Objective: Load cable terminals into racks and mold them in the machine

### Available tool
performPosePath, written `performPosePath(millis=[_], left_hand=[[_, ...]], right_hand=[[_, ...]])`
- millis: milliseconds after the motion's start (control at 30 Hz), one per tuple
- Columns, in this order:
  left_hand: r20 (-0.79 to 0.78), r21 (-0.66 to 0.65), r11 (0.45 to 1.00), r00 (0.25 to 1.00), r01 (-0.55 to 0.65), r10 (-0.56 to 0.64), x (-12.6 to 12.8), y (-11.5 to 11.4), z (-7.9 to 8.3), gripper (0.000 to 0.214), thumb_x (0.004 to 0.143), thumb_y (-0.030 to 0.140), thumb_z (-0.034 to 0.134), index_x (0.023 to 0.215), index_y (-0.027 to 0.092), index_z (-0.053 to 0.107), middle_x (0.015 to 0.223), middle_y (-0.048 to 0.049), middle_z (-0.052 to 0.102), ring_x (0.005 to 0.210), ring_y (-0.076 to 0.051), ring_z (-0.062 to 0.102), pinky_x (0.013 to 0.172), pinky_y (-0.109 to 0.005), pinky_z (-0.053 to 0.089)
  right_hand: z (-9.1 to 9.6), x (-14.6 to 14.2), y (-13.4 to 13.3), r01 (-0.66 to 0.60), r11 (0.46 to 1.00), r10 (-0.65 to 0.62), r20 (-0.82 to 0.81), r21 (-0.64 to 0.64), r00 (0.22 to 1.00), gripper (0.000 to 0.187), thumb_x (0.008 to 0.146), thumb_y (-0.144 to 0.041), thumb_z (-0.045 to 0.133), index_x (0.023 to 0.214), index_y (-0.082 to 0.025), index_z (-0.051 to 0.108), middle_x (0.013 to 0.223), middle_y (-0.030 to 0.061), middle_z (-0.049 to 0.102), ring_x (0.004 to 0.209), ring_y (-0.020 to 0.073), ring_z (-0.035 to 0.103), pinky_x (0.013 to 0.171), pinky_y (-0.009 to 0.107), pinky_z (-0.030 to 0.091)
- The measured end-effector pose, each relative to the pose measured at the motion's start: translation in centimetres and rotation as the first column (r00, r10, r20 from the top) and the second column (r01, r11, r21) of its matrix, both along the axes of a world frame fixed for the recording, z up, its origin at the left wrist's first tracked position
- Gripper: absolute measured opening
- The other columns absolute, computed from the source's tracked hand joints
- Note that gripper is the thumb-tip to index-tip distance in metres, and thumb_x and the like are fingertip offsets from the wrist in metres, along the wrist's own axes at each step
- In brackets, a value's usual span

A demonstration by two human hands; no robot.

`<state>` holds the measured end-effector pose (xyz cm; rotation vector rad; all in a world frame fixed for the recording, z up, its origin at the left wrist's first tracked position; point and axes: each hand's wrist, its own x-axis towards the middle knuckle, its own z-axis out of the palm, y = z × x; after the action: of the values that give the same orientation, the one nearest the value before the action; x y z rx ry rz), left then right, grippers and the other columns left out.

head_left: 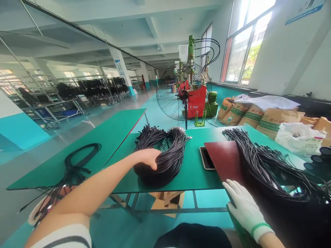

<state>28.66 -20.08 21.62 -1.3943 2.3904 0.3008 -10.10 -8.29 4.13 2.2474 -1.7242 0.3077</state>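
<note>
My left hand [151,158], bare, grips a thick looped bundle of black cables [173,158] on the green table. Its thumb lies over the near strands, while the other fingers are hidden among them. Small ends of the cables, some silvery, gather at the far side of the loop. My right hand [240,203], in a white glove with a green cuff, lies with its fingers stretched out at the near edge of a dark red sheet [223,158]. Partly under that sheet is a phone-like flat device [205,160] with a dark face.
More black cables [258,165] spread over the right side, hanging past the table's edge. A smaller cable loop [80,158] lies on the left green table [113,127]. Beyond stand a large fan [183,94] and a red-and-green machine [198,101]. Sacks [271,119] line the right wall.
</note>
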Motion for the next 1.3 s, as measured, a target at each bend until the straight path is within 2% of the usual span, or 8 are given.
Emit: performPosePath(millis=[167, 267, 400, 533, 733, 933, 1067, 1300], left_hand=[[0.035, 0.079, 0.997, 0.999, 0.019, -0.022, -0.2, -0.2, 0.8, 0.041, 0.056, 0.029, 0.059, 0.094, 0.019, 0.049, 0.098, -0.0074, 0.061, 0.085, -0.024, 0.059, 0.061, -0.028, 0.045], [0.072, 0.04, 0.998, 0.996, 0.042, -0.045, 0.3, 0.4, 0.4, 0.052, 0.053, 0.032, 0.064, 0.099, 0.017, 0.045, 0.099, -0.0103, 0.059, 0.09, -0.028, 0.057, 0.064, -0.031, 0.045], [0.047, -0.049, 0.997, 0.997, 0.063, -0.061, 2.7, 1.7, -0.2, 0.07, 0.049, 0.031, 0.071, 0.11, 0.019, 0.04, 0.11, -0.0104, 0.054, 0.101, -0.029, 0.052, 0.077, -0.033, 0.043], [-0.015, -0.096, 0.983, 0.987, 0.157, -0.159, 5.0, 2.3, -0.2, 0.05, 0.059, 0.017, 0.06, 0.106, 0.02, 0.043, 0.107, -0.0083, 0.056, 0.102, -0.025, 0.052, 0.082, -0.03, 0.04], [0.009, 0.025, 0.984, 0.984, 0.176, -0.177, 5.1, 0.5, 2.1, 0.045, 0.058, 0.016, 0.055, 0.102, 0.022, 0.044, 0.098, -0.0046, 0.058, 0.088, -0.022, 0.056, 0.067, -0.027, 0.042], [-0.023, -0.037, 0.991, 0.991, 0.128, -0.129, 4.6, -1.1, 4.9, 0.041, 0.06, 0.021, 0.053, 0.101, 0.022, 0.046, 0.092, -0.0024, 0.059, 0.083, -0.021, 0.056, 0.063, -0.026, 0.041], [-0.002, 0.094, 0.989, 0.993, 0.114, -0.114, 4.5, -1.0, 3.8, 0.038, 0.057, 0.022, 0.06, 0.094, 0.022, 0.052, 0.093, -0.0025, 0.061, 0.085, -0.022, 0.056, 0.067, -0.026, 0.043], [-0.067, 0.017, 0.995, 0.993, 0.094, -0.093, 4.9, 0.9, 0.9, 0.037, 0.066, 0.024, 0.057, 0.102, 0.022, 0.05, 0.103, -0.0053, 0.059, 0.099, -0.022, 0.054, 0.081, -0.027, 0.041]], right_hand=[[-0.8, -0.8, -0.2, -0.046, 0.997, 0.046, -0.015, -0.066, 0.999, 0.054, 0.067, -0.018, 0.043, 0.119, -0.019, 0.055, 0.126, 0.0039, 0.05, 0.115, 0.0256, 0.045, 0.093, 0.041, 0.043], [-0.9, -1.1, -0.3, -0.077, 0.992, 0.073, -0.038, -0.102, 0.997, 0.051, 0.069, -0.022, 0.044, 0.118, -0.017, 0.056, 0.125, 0.0054, 0.052, 0.114, 0.026, 0.046, 0.091, 0.041, 0.045], [-0.5, -1.1, -0.3, -0.13, 0.98, 0.119, -0.079, -0.154, 0.99, 0.048, 0.07, -0.024, 0.044, 0.115, -0.014, 0.057, 0.122, 0.0077, 0.054, 0.11, 0.0268, 0.048, 0.086, 0.041, 0.048], [-0.2, -1.1, -0.4, -0.174, 0.963, 0.154, -0.106, -0.207, 0.982, 0.046, 0.072, -0.027, 0.043, 0.113, -0.012, 0.059, 0.119, 0.0101, 0.055, 0.107, 0.0279, 0.05, 0.083, 0.042, 0.049], [0.0, -1.2, -0.4, -0.186, 0.959, 0.167, -0.103, -0.215, 0.981, 0.047, 0.073, -0.029, 0.043, 0.113, -0.011, 0.059, 0.118, 0.0104, 0.056, 0.107, 0.0283, 0.051, 0.082, 0.042, 0.049], [-0.2, -1.3, -0.4, -0.162, 0.97, 0.156, -0.047, -0.183, 0.987, 0.046, 0.073, -0.03, 0.045, 0.113, -0.013, 0.059, 0.12, 0.0098, 0.055, 0.107, 0.0289, 0.051, 0.082, 0.043, 0.049], [-0.6, -1.6, -0.4, -0.126, 0.985, 0.127, 0.005, -0.117, 0.992, 0.047, 0.073, -0.033, 0.046, 0.116, -0.016, 0.058, 0.123, 0.0084, 0.053, 0.111, 0.0293, 0.048, 0.086, 0.044, 0.047], [-0.9, -1.6, -0.4, -0.102, 0.993, 0.105, 0.058, -0.059, 0.993, 0.048, 0.073, -0.035, 0.047, 0.117, -0.017, 0.056, 0.124, 0.008, 0.052, 0.113, 0.0294, 0.046, 0.091, 0.044, 0.043]])
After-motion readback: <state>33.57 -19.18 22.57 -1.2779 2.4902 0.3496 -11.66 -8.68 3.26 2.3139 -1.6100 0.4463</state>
